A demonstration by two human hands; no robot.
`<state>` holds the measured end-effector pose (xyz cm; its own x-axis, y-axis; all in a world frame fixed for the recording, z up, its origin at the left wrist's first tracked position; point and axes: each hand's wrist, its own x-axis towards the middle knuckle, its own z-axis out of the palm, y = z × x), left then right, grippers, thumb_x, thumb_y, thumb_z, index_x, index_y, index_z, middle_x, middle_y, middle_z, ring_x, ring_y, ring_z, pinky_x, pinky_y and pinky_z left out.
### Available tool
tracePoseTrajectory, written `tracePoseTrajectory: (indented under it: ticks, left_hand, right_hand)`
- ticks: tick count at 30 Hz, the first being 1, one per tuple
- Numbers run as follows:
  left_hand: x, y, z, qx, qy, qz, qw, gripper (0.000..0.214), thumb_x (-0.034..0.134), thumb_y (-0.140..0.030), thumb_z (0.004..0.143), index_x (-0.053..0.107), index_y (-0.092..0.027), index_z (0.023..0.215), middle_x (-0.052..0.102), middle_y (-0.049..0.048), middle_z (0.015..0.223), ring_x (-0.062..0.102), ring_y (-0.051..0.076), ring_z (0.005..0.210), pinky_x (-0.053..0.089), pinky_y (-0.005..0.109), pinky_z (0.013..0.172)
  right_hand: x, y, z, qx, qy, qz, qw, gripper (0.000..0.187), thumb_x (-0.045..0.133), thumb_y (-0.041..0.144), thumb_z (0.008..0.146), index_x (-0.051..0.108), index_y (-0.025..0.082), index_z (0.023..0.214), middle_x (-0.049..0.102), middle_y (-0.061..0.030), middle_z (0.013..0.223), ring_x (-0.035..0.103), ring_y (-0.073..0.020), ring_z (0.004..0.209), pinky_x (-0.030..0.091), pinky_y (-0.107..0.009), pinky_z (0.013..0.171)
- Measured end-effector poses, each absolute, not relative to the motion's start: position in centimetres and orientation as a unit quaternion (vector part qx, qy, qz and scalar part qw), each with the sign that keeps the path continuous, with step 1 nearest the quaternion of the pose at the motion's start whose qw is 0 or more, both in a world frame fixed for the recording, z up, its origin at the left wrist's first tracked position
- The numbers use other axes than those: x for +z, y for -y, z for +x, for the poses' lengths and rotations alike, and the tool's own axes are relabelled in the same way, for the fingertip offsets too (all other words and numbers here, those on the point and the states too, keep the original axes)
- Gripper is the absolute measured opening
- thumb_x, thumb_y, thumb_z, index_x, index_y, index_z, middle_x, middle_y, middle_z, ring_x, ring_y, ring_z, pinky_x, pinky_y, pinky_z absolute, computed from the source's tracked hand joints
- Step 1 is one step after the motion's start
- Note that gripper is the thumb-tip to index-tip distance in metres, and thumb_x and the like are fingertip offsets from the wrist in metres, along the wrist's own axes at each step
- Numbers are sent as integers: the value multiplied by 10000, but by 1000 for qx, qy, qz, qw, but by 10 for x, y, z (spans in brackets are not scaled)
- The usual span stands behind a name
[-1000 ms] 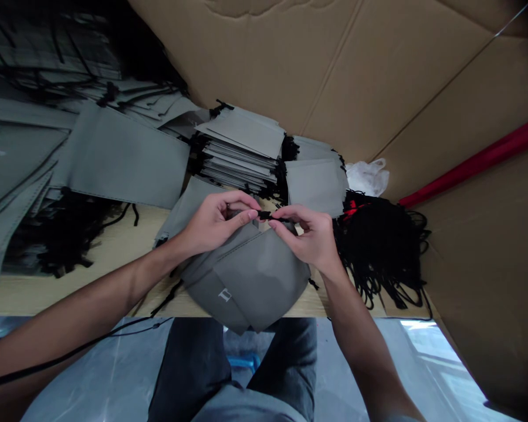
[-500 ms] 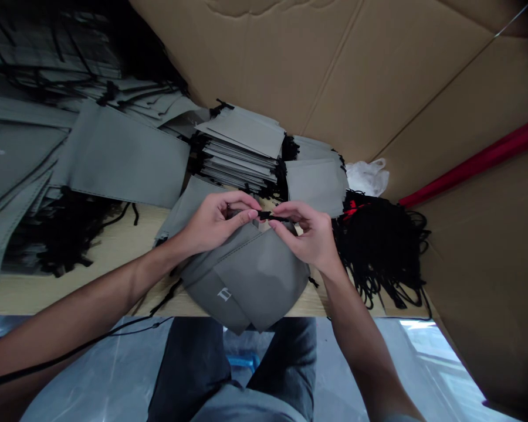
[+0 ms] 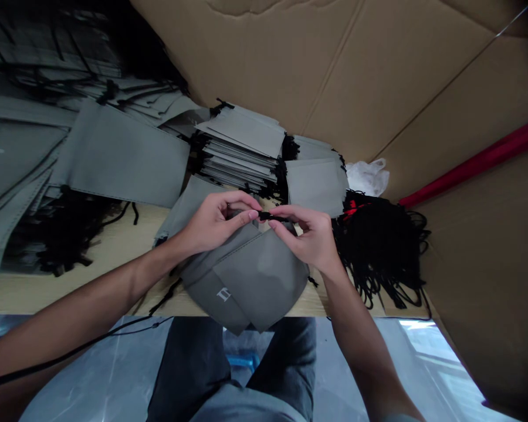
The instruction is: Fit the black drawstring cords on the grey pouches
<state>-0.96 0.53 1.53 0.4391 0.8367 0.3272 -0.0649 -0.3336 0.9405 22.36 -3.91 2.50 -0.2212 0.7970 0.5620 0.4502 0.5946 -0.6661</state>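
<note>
At the near edge of the worktop point(image 3: 114, 246) the grey pouch point(image 3: 250, 278) lies as before. The left hand point(image 3: 213, 223) and right hand point(image 3: 312, 237) still pinch its black cord point(image 3: 270, 217), almost unmoved; threading seems slow. Behind stands a pouch stack point(image 3: 242, 149).

We see a pale wooden table point(image 3: 114, 249) carrying grey fabric pouches point(image 3: 123, 158) at upper left, a neat pouch stack point(image 3: 242, 146) at centre, and black cords point(image 3: 382, 246) at right.
</note>
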Motion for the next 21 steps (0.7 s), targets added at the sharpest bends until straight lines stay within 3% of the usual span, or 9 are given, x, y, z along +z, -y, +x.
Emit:
tracePoseTrajectory:
  ticks: [6,10,13,17,21]
  left_hand:
    - [11,-6,-9,440,-271,669,534,390,844,-464,920,678,-167,1112,840,90,955,821,216,921,627,277,811]
    - [8,-2,-7,431,-244,666,558,417,832,-452,936,522,-221,1092,805,35,854,804,185,827,576,232,710]
    - [7,0,-7,419,-225,686,550,417,819,-450,948,502,-225,1096,784,23,876,785,165,822,549,213,705]
    - [10,-2,-12,375,-240,774,450,290,689,-455,1028,640,-198,1152,794,44,961,765,182,875,525,228,707]
    - [13,-5,-15,319,-254,864,296,265,565,-352,1074,746,-189,968,712,-12,736,617,127,633,400,234,599]
  right_hand:
    - [31,41,225,168,773,-407,457,222,751,178,933,787,239,1143,822,-48,1069,778,-218,973,632,-373,933]
    - [35,40,221,169,797,-388,431,323,826,262,911,751,259,1225,773,-59,1097,731,-216,947,618,-353,842]
    - [31,38,218,173,816,-354,422,173,791,279,969,768,259,1139,780,-54,1085,736,-209,977,609,-354,884]
    - [26,35,218,174,813,-359,425,77,758,254,991,759,255,1068,806,-44,1059,757,-213,986,608,-363,911]
    - [26,34,220,190,821,-363,397,68,759,276,992,742,250,1052,802,-39,1044,756,-210,970,605,-353,894]
